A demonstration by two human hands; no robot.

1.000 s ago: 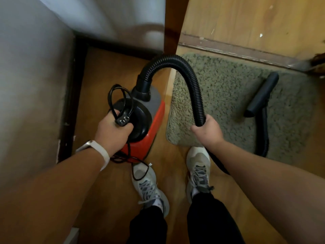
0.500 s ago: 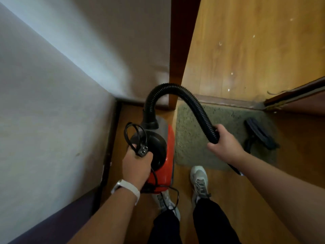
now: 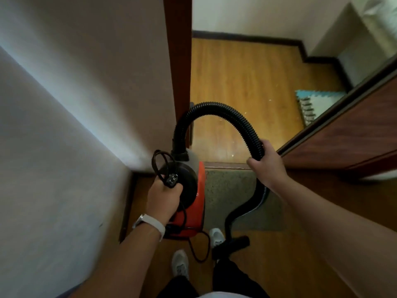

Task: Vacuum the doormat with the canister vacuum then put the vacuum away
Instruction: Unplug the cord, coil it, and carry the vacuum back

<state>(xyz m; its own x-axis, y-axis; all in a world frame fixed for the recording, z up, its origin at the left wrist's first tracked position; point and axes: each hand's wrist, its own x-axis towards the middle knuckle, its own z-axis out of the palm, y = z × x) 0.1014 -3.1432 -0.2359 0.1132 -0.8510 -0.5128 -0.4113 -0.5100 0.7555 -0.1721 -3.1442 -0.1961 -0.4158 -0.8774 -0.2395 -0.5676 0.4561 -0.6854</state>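
Orange-black canister vacuum hangs off floor beside doormat | left hand clenched on top handle plus coiled cord | right hand wraps ribbed hose | hose floppy, body likely compact but bottom-heavy; carry by handle.

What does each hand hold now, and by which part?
The left hand grips the canister vacuum at its top, together with the coiled cord's plug. The right hand grips the ribbed hose midway along.

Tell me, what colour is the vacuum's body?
Bright orange-red, with a black round top; the vacuum's body shows clearly in the head view.
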